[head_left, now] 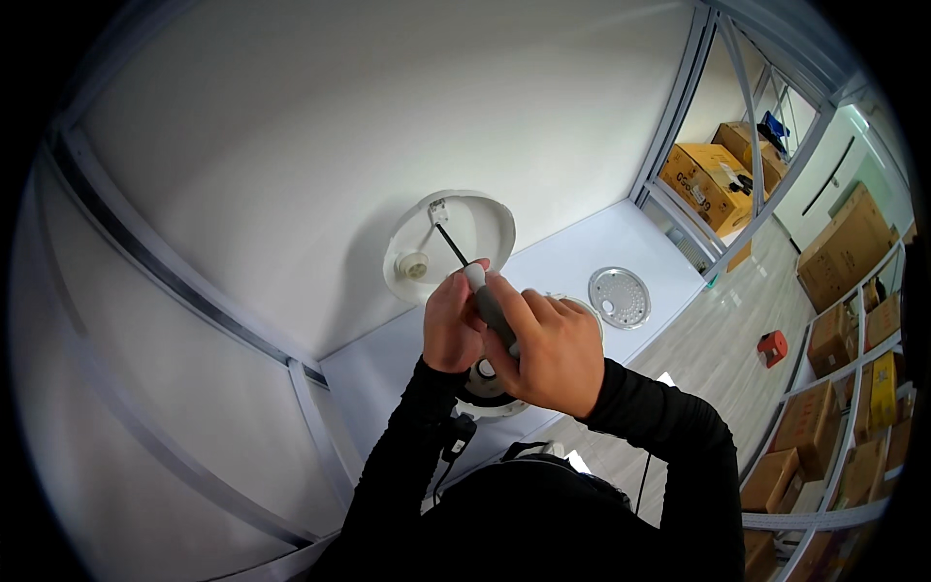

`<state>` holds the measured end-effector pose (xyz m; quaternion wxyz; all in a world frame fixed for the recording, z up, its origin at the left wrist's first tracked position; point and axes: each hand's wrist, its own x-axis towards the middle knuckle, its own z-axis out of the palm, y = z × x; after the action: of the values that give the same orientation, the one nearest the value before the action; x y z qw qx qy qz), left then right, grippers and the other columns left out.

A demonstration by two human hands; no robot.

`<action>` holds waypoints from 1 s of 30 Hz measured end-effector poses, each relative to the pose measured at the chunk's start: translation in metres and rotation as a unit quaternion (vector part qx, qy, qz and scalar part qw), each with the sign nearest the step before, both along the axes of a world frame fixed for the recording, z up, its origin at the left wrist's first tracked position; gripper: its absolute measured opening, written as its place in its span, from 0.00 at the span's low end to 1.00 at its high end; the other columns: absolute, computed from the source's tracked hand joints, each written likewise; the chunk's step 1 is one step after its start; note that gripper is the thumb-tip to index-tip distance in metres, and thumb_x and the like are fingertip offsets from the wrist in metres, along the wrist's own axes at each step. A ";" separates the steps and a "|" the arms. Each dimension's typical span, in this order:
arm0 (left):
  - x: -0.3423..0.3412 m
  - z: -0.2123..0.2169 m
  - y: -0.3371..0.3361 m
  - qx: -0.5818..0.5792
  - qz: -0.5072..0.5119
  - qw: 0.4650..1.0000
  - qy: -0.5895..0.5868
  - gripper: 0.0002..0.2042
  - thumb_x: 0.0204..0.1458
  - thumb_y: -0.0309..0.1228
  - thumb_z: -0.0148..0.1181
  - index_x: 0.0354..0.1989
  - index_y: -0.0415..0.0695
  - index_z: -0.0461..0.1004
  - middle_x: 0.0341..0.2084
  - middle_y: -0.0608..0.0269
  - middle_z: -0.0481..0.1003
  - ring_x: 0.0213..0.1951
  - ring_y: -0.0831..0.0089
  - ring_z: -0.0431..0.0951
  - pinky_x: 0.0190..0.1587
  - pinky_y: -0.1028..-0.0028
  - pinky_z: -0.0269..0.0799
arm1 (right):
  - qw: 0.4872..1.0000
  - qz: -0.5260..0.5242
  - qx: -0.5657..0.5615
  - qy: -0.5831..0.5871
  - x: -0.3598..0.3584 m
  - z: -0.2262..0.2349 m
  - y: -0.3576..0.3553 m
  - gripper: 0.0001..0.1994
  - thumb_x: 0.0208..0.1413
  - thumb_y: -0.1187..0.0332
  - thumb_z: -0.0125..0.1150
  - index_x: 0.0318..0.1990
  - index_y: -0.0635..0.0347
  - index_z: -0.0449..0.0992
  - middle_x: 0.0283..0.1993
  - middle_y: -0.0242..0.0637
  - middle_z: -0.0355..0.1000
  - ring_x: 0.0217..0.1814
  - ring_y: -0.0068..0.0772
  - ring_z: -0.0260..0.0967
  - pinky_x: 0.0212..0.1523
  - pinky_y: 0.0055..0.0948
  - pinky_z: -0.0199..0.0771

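Observation:
A round white lamp housing (499, 228) sits against the white wall, its hollow side toward me. Inside are a lamp socket (414, 266) at the lower left and a small white terminal block (438, 211) near the top. The dark shaft of a screwdriver (452, 245) reaches up to the block, its tip at or very near it. My right hand (558, 349) is closed round the grey-and-white handle. Fingers of my left hand (450, 325) close on the handle's front end. Beneath the hands, a round white part with a dark ring (485, 400) is mostly hidden.
A perforated metallic disc (620, 297) lies on the white tabletop (572, 238). Metal frame posts (669, 102) stand at the right. Beyond are cardboard boxes (706, 182), a shelf (815, 524) of boxes and a red object (772, 348) on the floor. A black cabled device (458, 436) hangs near my left forearm.

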<state>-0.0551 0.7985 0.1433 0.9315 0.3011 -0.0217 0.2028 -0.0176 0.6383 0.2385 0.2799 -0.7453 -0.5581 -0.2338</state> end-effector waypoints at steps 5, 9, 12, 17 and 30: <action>-0.003 -0.001 -0.001 0.038 0.020 0.999 -0.003 0.22 0.70 0.40 0.51 0.64 0.36 0.66 0.50 0.57 0.77 0.50 0.69 0.79 0.54 0.68 0.75 | 0.996 -0.021 -0.043 0.073 -0.009 0.007 0.000 0.26 0.57 0.61 0.65 0.60 0.65 0.71 0.20 0.34 0.69 0.18 0.39 0.72 0.21 0.35 0.71; 0.000 -0.022 0.011 0.048 0.007 0.999 -0.020 0.20 0.70 0.41 0.52 0.62 0.40 0.68 0.47 0.60 0.78 0.46 0.72 0.80 0.50 0.70 0.77 | 0.998 0.024 -0.043 0.034 -0.004 0.013 -0.002 0.27 0.56 0.58 0.67 0.60 0.62 0.72 0.24 0.35 0.68 0.20 0.37 0.71 0.23 0.34 0.72; 0.001 -0.023 0.008 0.037 0.025 0.999 -0.003 0.19 0.70 0.41 0.53 0.60 0.39 0.69 0.44 0.63 0.77 0.42 0.76 0.78 0.45 0.74 0.75 | 0.997 0.053 -0.036 -0.031 -0.003 0.018 -0.002 0.27 0.53 0.59 0.70 0.60 0.58 0.73 0.28 0.34 0.67 0.23 0.35 0.70 0.25 0.33 0.71; 0.000 -0.017 0.003 0.008 0.012 0.999 -0.046 0.18 0.69 0.38 0.53 0.61 0.39 0.68 0.47 0.61 0.77 0.43 0.75 0.78 0.45 0.73 0.76 | 0.992 0.018 -0.056 -0.112 0.000 0.013 -0.001 0.27 0.44 0.62 0.68 0.54 0.61 0.75 0.28 0.34 0.67 0.24 0.35 0.71 0.24 0.33 0.69; 0.013 -0.030 -0.005 0.014 0.005 0.997 -0.082 0.17 0.69 0.28 0.51 0.64 0.41 0.64 0.51 0.59 0.75 0.48 0.71 0.77 0.49 0.68 0.76 | 0.997 -0.071 -0.018 -0.022 -0.006 0.000 0.000 0.25 0.51 0.67 0.67 0.58 0.60 0.74 0.24 0.34 0.68 0.23 0.39 0.71 0.24 0.35 0.71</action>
<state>-0.0424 0.7937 0.1135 0.9212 0.2969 -0.0991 0.2311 -0.0232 0.6379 0.2385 0.2367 -0.7826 -0.5142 -0.2593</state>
